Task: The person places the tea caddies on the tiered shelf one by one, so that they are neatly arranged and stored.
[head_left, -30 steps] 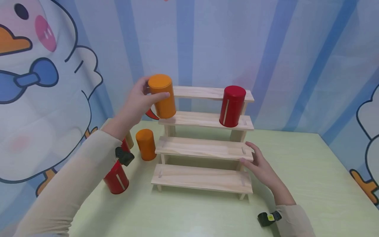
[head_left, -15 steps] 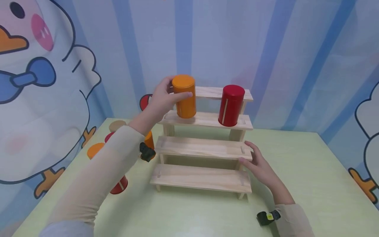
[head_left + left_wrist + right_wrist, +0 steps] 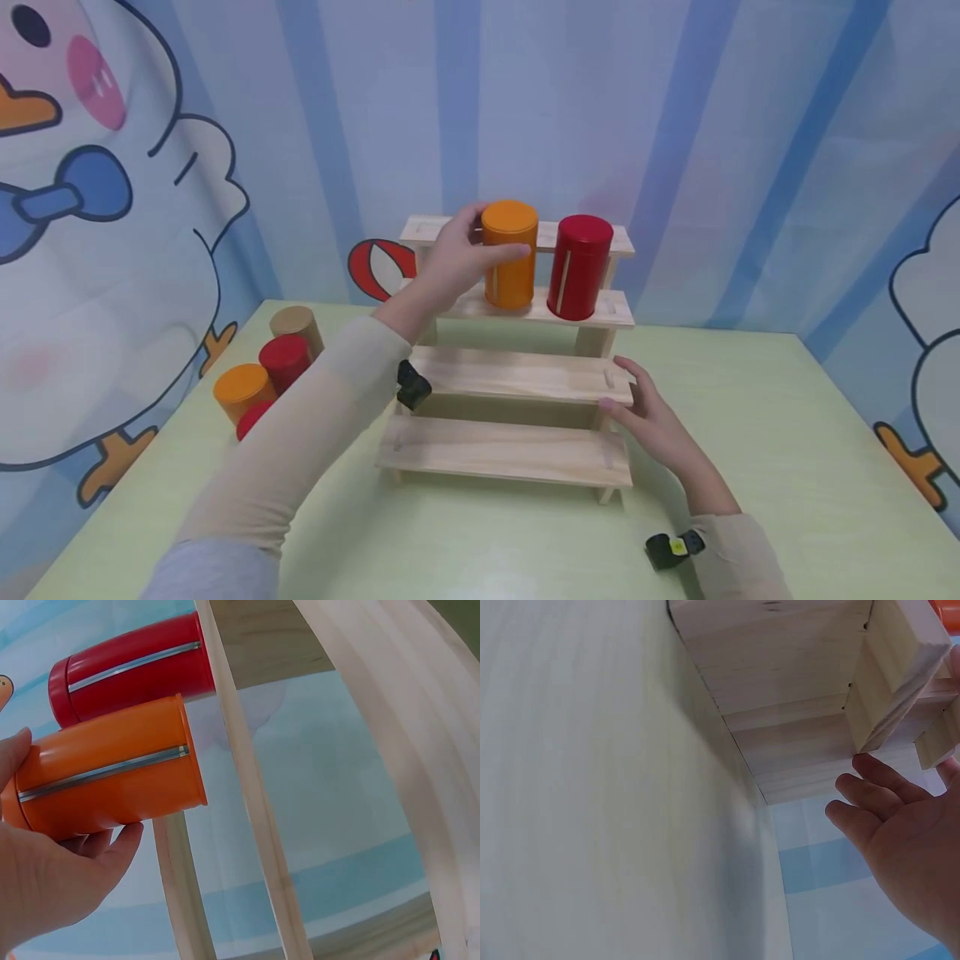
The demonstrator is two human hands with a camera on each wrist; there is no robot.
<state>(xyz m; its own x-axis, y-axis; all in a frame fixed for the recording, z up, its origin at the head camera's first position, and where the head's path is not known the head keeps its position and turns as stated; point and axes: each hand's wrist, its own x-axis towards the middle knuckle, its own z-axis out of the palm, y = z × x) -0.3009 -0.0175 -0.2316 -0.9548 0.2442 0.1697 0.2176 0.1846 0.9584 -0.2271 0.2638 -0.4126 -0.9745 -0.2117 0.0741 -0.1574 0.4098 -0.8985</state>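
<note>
Count as done the red can on the second-highest tier of the wooden stand, as underway the orange can gripped beside it by the left hand, with the right hand gripping a lower tier, and as presumably pending four visible cans on the table.

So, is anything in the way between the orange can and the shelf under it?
Nothing that I can see. The left hand holds the orange can above the second shelf from the top, with just a gap between. The red can stands beside it, not under it.
</note>
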